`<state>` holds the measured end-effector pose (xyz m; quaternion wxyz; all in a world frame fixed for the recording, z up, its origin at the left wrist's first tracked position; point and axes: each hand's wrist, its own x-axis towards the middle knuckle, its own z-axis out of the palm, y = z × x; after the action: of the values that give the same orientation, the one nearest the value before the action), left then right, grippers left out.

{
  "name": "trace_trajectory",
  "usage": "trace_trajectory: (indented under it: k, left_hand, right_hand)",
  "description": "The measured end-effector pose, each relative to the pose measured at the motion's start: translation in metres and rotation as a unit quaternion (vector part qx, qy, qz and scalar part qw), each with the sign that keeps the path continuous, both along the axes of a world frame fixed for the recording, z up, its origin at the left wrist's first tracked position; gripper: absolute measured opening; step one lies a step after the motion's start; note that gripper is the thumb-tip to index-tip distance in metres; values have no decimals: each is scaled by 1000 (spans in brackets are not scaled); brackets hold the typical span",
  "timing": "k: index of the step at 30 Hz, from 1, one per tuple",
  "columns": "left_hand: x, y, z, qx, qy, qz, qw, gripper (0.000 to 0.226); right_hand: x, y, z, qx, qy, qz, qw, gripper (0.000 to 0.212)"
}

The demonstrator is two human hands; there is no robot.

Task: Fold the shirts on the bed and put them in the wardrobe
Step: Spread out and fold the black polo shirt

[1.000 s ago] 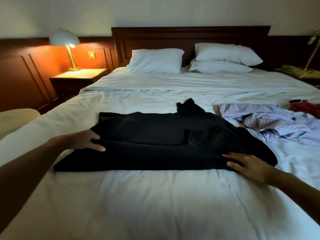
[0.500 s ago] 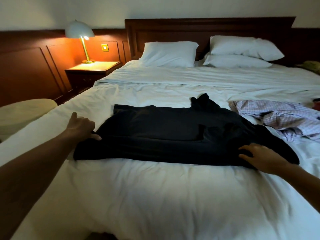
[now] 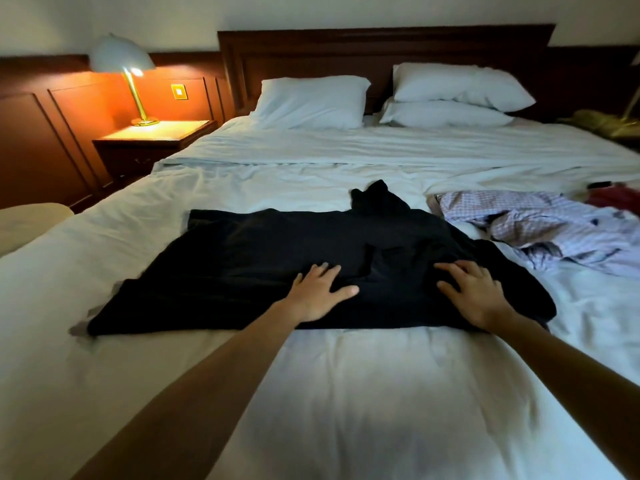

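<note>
The fingers (image 3: 321,274) of the left hand (image 3: 318,294) are spread out flat and press down on the black shirt (image 3: 270,258). The fingers (image 3: 459,271) of the right hand (image 3: 474,296) are flat too and press the same shirt a little further right. Neither hand holds anything. The black shirt lies partly folded in the middle of the white bed (image 3: 346,393). It looks soft, light and floppy, so it would likely bunch up if pulled by one spot. It is best to pinch it at two corners of one edge, one in each hand. A checked shirt (image 3: 540,223) lies crumpled just to its right, not folded yet.
</note>
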<state>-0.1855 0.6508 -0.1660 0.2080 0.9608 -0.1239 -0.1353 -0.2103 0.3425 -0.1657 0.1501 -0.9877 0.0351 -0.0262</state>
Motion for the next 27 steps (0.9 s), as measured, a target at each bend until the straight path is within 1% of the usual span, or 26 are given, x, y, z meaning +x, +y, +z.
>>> trace_trajectory:
  k: [2, 3, 5, 6, 8, 9, 10, 11, 12, 13, 14, 15, 16, 17, 19, 22, 23, 25, 27]
  left_hand:
    - [10, -39, -17, 11, -9, -3, 1000, 87]
    - [15, -55, -23, 9, -31, 7, 999, 88]
    - [28, -81, -26, -15, -81, 59, 995, 88]
    - [36, -91, -27, -28, -96, 93, 991, 87]
    - [54, -105, -23, -43, -102, 148, 983, 81]
    - [63, -108, -21, -70, -88, 163, 980, 69]
    - [72, -108, -20, -129, -65, 175, 974, 48]
    - [79, -107, -19, -216, -37, 180, 959, 29]
    - [83, -104, -18, -308, -10, 183, 934, 22]
    - [85, -101, -15, -394, 19, 190, 899, 17]
    - [85, -98, -12, -459, 44, 198, 865, 10]
    - [84, -95, -8, -501, 58, 201, 840, 10]
    - [82, -91, -6, -527, 65, 194, 825, 15]
    - [77, -89, -2, -537, 66, 179, 821, 18]
    - [68, -81, 4, -532, 45, 148, 833, 20]
    - [55, -67, 11, -519, 8, 74, 852, 24]
    - [50, -62, 14, -498, -9, 46, 866, 23]
    - [42, -52, 19, -420, -22, -23, 907, 23]
    - [31, -43, 26, -337, 20, -85, 937, 29]
  right_hand:
    - [8, -3, -5, 1, 52, 20, 998, 52]
    - [12, -5, -8, -5, 72, 26, 997, 54]
    - [24, -9, -13, 7, 59, 18, 998, 61]
    - [31, -11, -14, 30, 32, 5, 999, 67]
    - [47, -14, -9, 136, -28, -23, 990, 81]
    - [57, -17, -6, 198, -46, -32, 979, 85]
    - [67, -20, -3, 243, -48, -38, 968, 84]
    - [77, -23, 1, 268, -42, -39, 962, 78]
    - [86, -26, 4, 288, -34, -38, 956, 68]
    - [95, -28, 7, 321, -31, -34, 946, 60]
    - [100, -28, 11, 370, -30, -27, 928, 56]
    - [103, -28, 15, 417, -29, -20, 908, 55]
    - [104, -28, 20, 451, -32, -15, 892, 57]
    - [103, -29, 24, 476, -36, -9, 879, 59]
    - [98, -33, 29, 506, -42, 10, 861, 62]
    - [77, -44, 34, 518, -32, 55, 853, 61]
    - [68, -50, 34, 508, -25, 76, 858, 60]
    - [48, -62, 36, 458, -5, 122, 881, 56]
    - [31, -69, 37, 368, 24, 146, 918, 57]
